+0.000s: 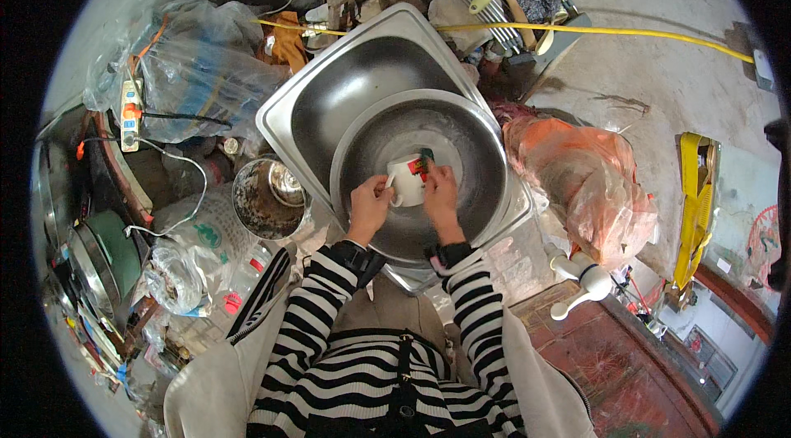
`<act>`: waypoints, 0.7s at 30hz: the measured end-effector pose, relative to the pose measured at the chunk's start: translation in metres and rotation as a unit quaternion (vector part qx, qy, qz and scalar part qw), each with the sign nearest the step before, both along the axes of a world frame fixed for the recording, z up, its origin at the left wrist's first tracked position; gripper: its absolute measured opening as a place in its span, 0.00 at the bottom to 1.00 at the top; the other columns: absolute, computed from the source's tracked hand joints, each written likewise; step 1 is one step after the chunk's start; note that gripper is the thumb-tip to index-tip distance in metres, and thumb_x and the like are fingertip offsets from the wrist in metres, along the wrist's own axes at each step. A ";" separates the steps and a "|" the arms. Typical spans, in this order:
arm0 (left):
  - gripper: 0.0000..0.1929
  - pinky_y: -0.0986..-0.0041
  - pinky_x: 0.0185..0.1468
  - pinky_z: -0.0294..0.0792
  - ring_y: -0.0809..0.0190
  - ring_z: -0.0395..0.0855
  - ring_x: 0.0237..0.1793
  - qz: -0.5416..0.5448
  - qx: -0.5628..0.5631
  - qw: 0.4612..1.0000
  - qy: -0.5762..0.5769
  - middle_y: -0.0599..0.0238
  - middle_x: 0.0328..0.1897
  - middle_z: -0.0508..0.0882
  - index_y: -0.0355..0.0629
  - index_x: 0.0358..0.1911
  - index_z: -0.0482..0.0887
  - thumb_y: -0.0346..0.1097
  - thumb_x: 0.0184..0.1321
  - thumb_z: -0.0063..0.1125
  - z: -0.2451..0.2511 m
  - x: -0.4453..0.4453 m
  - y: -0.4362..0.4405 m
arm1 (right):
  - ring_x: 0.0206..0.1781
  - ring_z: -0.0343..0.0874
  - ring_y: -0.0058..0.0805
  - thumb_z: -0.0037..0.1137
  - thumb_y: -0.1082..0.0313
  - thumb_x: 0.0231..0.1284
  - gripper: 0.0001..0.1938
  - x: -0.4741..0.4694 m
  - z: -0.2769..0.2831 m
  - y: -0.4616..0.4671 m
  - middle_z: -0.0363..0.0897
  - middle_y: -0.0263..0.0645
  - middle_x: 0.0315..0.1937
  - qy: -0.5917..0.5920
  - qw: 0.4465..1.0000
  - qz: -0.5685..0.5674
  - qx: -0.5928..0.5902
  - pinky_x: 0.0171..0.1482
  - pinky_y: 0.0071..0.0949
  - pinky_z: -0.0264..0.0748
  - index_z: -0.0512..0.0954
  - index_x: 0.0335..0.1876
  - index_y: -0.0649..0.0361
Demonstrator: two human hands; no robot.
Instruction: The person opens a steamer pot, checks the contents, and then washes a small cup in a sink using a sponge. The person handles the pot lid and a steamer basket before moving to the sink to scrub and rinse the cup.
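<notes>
A white mug (403, 183) with a red printed patch is tilted over the inside of a round metal basin (358, 141). My left hand (369, 206) grips the mug's handle on its left side. At the mug's right side is my right hand (442, 196), its fingers on a small dark green pad (426, 155) pressed to the mug near the print. The basin rests in a stainless steel sink (346, 82), overlapping its near side. Whether water lies in the basin, I cannot tell.
A stained metal pot (262, 209) stands left of the sink. Plastic bags (581, 172) lie to the right, near a white plastic handled part (584, 283). A yellow cable (593, 30) runs behind the sink. A power strip (130, 116) with plugs is at left.
</notes>
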State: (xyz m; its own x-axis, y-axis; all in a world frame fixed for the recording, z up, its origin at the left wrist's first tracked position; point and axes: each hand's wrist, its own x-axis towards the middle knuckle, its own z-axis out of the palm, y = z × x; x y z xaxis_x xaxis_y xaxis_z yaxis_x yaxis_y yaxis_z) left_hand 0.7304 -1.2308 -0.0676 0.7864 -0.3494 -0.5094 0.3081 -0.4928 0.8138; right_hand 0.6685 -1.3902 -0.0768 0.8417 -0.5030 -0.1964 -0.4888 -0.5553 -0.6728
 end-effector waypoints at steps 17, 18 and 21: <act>0.12 0.78 0.29 0.71 0.70 0.79 0.26 0.049 -0.082 0.989 0.109 0.64 0.31 0.84 0.31 0.46 0.80 0.28 0.59 0.59 0.001 0.003 -0.011 | 0.42 0.73 0.42 0.52 0.79 0.48 0.15 -0.045 0.052 0.032 0.72 0.42 0.34 -0.033 0.994 0.099 -0.036 0.44 0.39 0.72 0.82 0.42 0.55; 0.12 0.78 0.29 0.71 0.70 0.79 0.26 0.034 -0.076 0.991 0.103 0.64 0.31 0.84 0.31 0.46 0.80 0.28 0.59 0.59 0.000 0.006 -0.011 | 0.43 0.73 0.42 0.51 0.79 0.48 0.16 -0.046 0.054 0.027 0.71 0.41 0.34 -0.018 0.992 0.116 -0.035 0.45 0.38 0.72 0.82 0.42 0.55; 0.12 0.78 0.29 0.70 0.71 0.78 0.26 0.037 -0.091 0.990 0.098 0.65 0.30 0.84 0.31 0.46 0.81 0.28 0.59 0.58 -0.001 0.006 -0.012 | 0.44 0.73 0.42 0.52 0.79 0.46 0.17 -0.048 0.058 0.018 0.71 0.40 0.35 0.035 0.982 0.175 -0.063 0.45 0.37 0.72 0.83 0.42 0.54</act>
State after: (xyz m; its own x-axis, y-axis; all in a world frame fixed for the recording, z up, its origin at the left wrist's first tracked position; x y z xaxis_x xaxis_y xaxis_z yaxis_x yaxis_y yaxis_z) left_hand 0.7365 -1.2427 -0.0689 0.7052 -0.3942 -0.5894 0.4994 -0.3140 0.8075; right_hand 0.6207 -1.3726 -0.0184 0.9540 -0.2089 -0.2149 -0.2956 -0.7737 -0.5603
